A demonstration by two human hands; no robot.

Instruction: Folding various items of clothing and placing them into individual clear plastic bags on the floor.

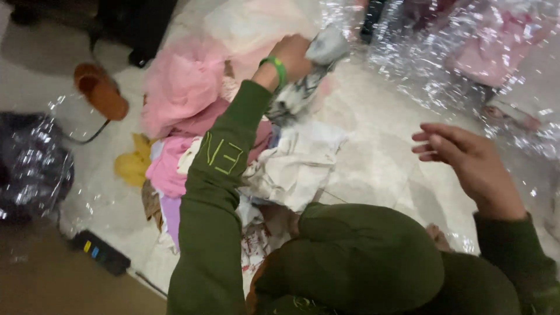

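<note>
The left hand (291,55), wearing a green wristband (276,70), is closed around a grey-and-white patterned cloth (303,81) at the far side of the scene, its grip bunched on the upper end of the fabric, so that the rest hangs and trails back toward the pile of clothes (233,146) on the floor (373,163). The right hand (466,160) floats to the right with fingers loosely spread and nothing in it, well apart from the cloth. The cloth's long axis runs on a slant, from its held end at the far right, beside the clear plastic sheet (443,64), down to its free end at the nearer left, where it meets the white garment (297,160) on the pile; whether that lower end is still caught under other pieces cannot be told. To draw the piece cleanly, the pull is best kept along that same slant, up and away from the heap, so it slides free rather than dragging the pink garment (181,93) or the white one with it. The empty hand would do well steadying the pile or taking the dangling end, since a one-ended hold leaves the fabric twisted. An orange slipper (102,90) lies at the far left, clear of the work.
</note>
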